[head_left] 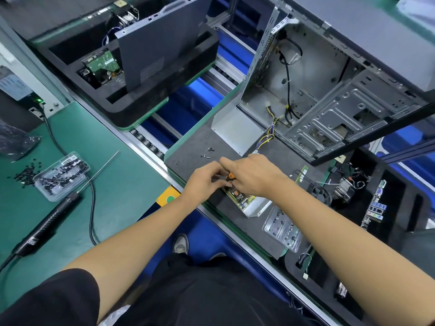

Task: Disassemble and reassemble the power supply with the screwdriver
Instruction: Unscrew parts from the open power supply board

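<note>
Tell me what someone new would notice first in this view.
Both hands meet at centre: the left hand and right hand work an orange-handled screwdriver over the opened power supply on the dark mat. Behind stands an empty computer case; an electric screwdriver lies far left.

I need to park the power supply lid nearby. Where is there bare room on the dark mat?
Bare mat lies left of the loose screws, and between the hands and the metal cover. Right of the power supply it is crowded: screw tray, fan, cables.

screwdriver (231, 176): mostly hidden by hands | power supply (247, 201): near end covered
</note>
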Demonstrator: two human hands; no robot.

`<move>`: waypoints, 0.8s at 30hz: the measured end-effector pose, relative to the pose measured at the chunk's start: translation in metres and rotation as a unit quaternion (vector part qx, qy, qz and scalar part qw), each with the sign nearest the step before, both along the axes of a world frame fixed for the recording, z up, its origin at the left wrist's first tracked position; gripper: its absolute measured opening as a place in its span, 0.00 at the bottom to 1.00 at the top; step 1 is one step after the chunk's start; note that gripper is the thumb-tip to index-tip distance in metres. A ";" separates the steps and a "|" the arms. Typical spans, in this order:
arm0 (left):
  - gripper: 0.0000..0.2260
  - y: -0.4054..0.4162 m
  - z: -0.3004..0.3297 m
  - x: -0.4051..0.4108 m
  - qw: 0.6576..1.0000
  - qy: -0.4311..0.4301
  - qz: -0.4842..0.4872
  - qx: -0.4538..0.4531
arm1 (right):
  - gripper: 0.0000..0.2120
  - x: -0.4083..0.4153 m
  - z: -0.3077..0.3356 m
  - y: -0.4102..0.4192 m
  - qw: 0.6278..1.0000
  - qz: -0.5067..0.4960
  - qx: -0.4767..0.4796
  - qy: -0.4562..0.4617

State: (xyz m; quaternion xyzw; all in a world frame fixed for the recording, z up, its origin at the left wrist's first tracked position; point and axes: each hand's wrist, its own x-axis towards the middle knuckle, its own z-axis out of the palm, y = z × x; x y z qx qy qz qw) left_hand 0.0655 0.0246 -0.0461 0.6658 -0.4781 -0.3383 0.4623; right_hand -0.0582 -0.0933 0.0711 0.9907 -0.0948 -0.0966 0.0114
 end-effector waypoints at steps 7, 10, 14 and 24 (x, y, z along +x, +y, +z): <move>0.19 -0.007 0.023 0.021 0.995 0.056 -0.086 0.019 | 0.18 0.011 -0.001 -0.009 0.996 0.039 -0.064 0.041; 0.16 -0.012 0.031 0.024 0.993 0.028 -0.107 0.032 | 0.19 0.013 0.000 -0.011 0.997 0.032 -0.062 0.037; 0.15 -0.014 0.036 0.027 0.989 0.067 -0.117 0.059 | 0.17 0.012 0.001 -0.009 0.998 0.054 -0.026 0.019; 0.18 -0.020 0.047 0.029 0.988 0.028 -0.141 0.051 | 0.20 0.018 0.009 -0.010 0.990 0.068 -0.087 0.089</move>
